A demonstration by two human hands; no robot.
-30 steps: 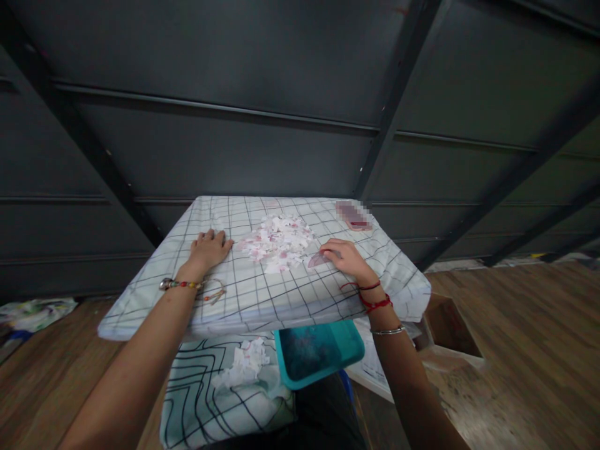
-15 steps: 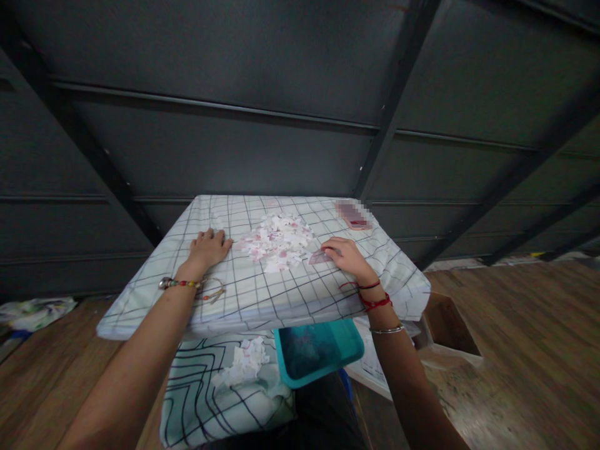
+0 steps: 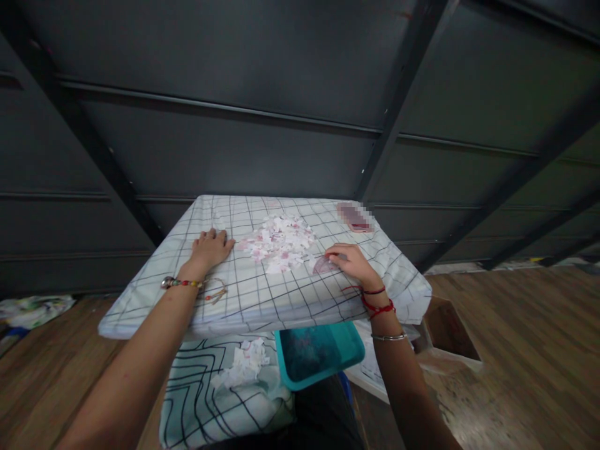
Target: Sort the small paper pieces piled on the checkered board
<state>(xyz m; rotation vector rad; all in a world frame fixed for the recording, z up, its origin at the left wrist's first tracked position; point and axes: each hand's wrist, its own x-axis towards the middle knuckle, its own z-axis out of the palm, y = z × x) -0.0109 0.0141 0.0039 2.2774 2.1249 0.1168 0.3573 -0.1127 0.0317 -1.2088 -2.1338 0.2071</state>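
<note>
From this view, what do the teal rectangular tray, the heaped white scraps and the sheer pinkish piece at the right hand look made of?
Teal rectangular tray: probably plastic; smooth satin rim, rounded corners. Heaped white scraps: likely paper; matte, thin, flat. Sheer pinkish piece at the right hand: film or fine mesh, can't tell which; looks see-through.

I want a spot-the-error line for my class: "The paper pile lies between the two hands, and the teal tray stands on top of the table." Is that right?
Not quite: the teal tray is not on top of the table but below its near edge, as the head view shows. The paper pile does lie between the left hand and right hand.
</note>
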